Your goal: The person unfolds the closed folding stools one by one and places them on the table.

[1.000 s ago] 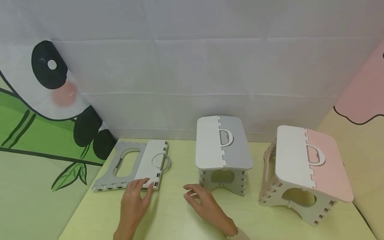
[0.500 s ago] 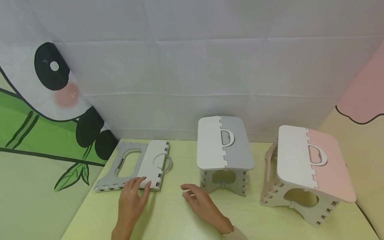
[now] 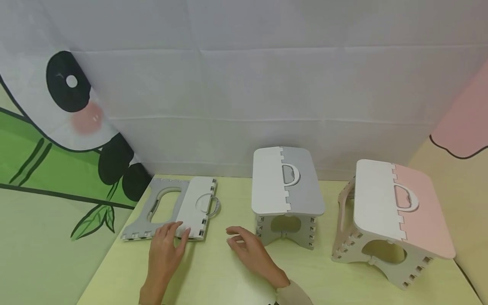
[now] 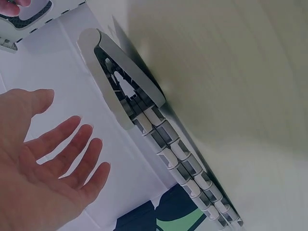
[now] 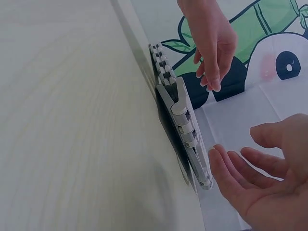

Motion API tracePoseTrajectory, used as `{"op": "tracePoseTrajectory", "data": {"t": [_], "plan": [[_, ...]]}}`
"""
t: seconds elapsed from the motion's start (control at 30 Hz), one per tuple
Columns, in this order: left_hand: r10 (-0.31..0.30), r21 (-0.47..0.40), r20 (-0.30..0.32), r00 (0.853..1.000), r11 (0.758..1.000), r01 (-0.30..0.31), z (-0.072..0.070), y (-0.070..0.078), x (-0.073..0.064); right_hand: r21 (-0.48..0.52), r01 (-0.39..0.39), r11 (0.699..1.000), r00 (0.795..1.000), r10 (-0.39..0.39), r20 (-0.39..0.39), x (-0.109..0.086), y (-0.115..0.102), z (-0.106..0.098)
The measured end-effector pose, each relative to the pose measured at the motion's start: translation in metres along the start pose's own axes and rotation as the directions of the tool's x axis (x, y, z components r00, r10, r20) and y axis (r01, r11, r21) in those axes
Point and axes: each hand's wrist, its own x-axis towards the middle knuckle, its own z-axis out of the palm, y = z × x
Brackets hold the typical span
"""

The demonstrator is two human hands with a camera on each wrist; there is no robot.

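Observation:
A folded step stool [image 3: 193, 208], with a white top panel and grey legs, lies flat at the left of the table, its round carry handle [image 3: 214, 206] pointing right. My left hand [image 3: 164, 252] hovers over the stool's near edge with fingers loosely bent. The left wrist view shows a gap between that hand [image 4: 57, 163] and the folded stool [image 4: 139, 101]. Between the folded stool and the grey-and-white stool, my right hand [image 3: 252, 256] hangs over the table. Its fingers [image 5: 255, 168] are relaxed and hold nothing.
An unfolded grey-and-white step stool [image 3: 268, 182] stands at the middle back. Farther right stands an unfolded pink-and-white one [image 3: 375, 203]. A pale cloth backdrop [image 3: 236, 93] with cartoon drawings rises behind the light yellow table [image 3: 221, 284].
Both hands have drifted slightly left and away from the table's front. The head view has shifted a little. The stools keep their places.

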Motion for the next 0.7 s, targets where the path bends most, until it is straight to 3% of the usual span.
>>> {"op": "tracePoseTrajectory", "data": {"t": [0.7], "plan": [[-0.005,0.007,0.047,0.999,1.000,0.005,0.004,-0.015,0.006,0.018,-0.093,0.996,0.995,0.093,-0.045,0.022,0.009,0.009]]}}
